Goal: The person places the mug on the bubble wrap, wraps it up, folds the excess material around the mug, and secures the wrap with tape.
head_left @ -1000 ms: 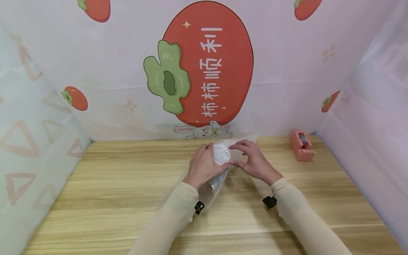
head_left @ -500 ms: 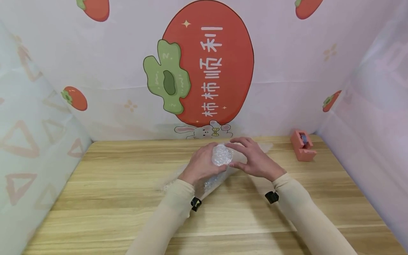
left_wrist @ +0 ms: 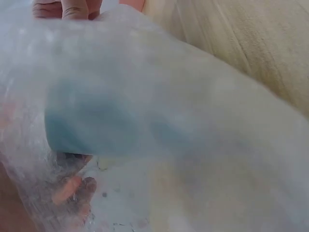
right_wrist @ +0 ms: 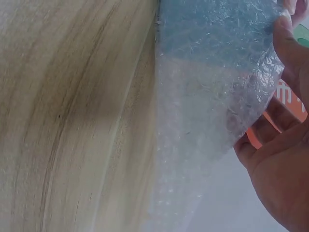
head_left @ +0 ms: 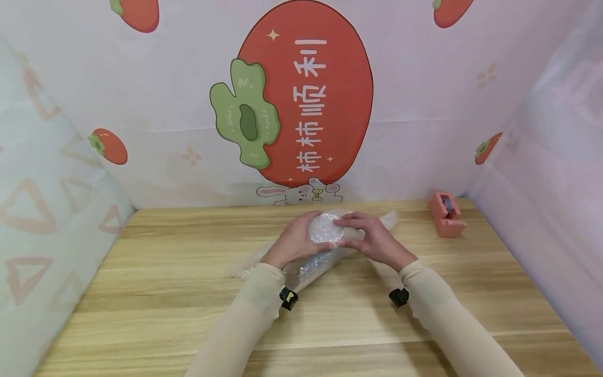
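The left hand (head_left: pixel 293 241) curls round the bubble wrap (head_left: pixel 314 268) and the blue cylinder (left_wrist: pixel 91 121) inside it, seemingly upright on the surface (head_left: pixel 155 314), likely to steady both. The right hand (head_left: pixel 376 242) pinches the bubble wrap beside the round top (head_left: pixel 325 229), apparently holding it snug, while a pink tape dispenser (head_left: pixel 445 220) sits well apart, leaving elbow room

a pale back wall (head_left: pixel 405 104) bears a big red fruit (head_left: pixel 346 115) with white characters (head_left: pixel 309 139) and a cartoon rabbit (head_left: pixel 297 196) below; pale left (head_left: pixel 85 199) and right (head_left: pixel 556 209) walls flank a wood-grained table (head_left: pixel 165 298) in soft light.
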